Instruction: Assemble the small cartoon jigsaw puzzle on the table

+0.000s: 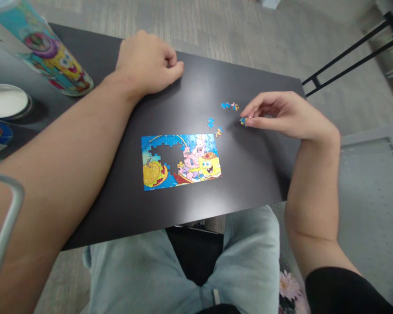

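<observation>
A cartoon jigsaw puzzle (210, 167) lies flat on the dark table, its border joined around an open gap left of the middle. My right hand (278, 113) pinches a small jigsaw piece (243, 121) between thumb and fingertips, to the right of the puzzle. Several loose pieces lie nearby: a blue piece (211, 123), a yellowish piece (219, 131) by the puzzle's corner, and others slightly farther back. My left hand (150, 63) rests loosely curled at the table's far edge. Its fingers are folded under, and nothing shows in them.
At the left stand a tall cartoon-printed canister (57, 56) and a round tin (8, 102) with a whitish inside. The table (183, 209) ends just in front of my legs. A black metal rail (350, 56) is beyond its right end.
</observation>
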Available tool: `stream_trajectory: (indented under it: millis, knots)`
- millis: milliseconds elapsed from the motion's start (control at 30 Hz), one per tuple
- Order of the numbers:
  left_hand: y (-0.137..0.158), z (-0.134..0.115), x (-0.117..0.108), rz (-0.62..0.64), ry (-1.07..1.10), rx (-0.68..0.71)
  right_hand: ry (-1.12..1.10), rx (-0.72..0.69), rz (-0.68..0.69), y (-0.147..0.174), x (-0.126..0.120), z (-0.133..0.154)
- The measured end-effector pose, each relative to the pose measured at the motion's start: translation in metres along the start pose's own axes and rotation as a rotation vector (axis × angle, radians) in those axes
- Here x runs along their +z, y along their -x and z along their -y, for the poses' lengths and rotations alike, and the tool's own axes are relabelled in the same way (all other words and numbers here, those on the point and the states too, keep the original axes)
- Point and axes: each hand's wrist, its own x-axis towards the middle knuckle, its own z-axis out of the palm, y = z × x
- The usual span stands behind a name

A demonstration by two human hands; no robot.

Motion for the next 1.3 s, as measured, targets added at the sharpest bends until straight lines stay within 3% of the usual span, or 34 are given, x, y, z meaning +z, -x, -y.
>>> stream_trajectory:
  millis: [100,333,500,1033,1167,1300]
  knots:
    - [-0.001,-0.001,0.002,-0.003,0.006,0.004,-0.034,-0.002,-0.015,-0.007,0.028,0.015]
    - [0.000,-0.007,0.003,-0.018,-0.023,0.044,-0.082,-0.021,0.151,-0.024,0.089,0.059]
    - [0.002,-0.010,0.002,-0.006,-0.015,0.060,0.004,-0.078,0.271,-0.035,0.115,0.089]
    - [0.000,-0.012,0.003,0.047,-0.049,0.043,-0.023,0.032,0.404,-0.026,0.138,0.082]
    - [0.003,-0.016,0.001,0.077,-0.041,0.021,0.015,0.012,0.392,-0.026,0.139,0.080]
    - [0.006,-0.018,0.001,0.101,-0.015,0.015,0.093,-0.098,0.329,-0.029,0.138,0.076]
